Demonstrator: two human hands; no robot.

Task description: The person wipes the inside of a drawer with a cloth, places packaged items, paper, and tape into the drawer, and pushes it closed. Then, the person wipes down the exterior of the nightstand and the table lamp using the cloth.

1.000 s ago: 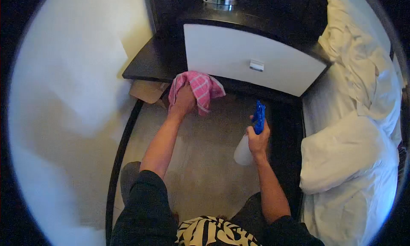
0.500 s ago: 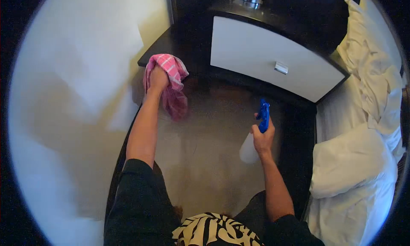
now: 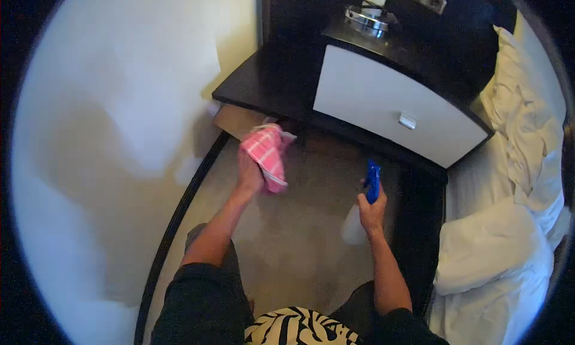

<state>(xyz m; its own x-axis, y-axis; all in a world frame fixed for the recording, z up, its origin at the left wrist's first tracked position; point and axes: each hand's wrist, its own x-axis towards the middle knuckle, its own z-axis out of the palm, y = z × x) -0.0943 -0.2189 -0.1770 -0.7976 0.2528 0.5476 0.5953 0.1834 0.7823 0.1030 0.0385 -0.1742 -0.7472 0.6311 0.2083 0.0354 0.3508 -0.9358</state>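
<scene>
A pink cloth with white stripes (image 3: 268,154) is bunched in my left hand (image 3: 248,176), which is closed on it below the dark shelf's edge. The cloth hangs in the air in front of the shelf, away from its top. My right hand (image 3: 372,215) grips a spray bottle (image 3: 354,225) around its neck, under the blue trigger head (image 3: 374,180). The bottle's body is whitish and hangs down behind the hand. Parts of my left fingers are hidden by the cloth.
A dark shelf (image 3: 269,75) joins a nightstand with a white drawer front (image 3: 383,99) and a metal handle (image 3: 407,121). A lamp with a chrome base (image 3: 366,23) stands on top. White bedding (image 3: 497,243) lies right; a pale wall (image 3: 108,135) rises left.
My left hand has come off the shelf corner with the cloth, moving down and to the right. The view has tilted upward somewhat. My right hand keeps its grip on the spray bottle.
</scene>
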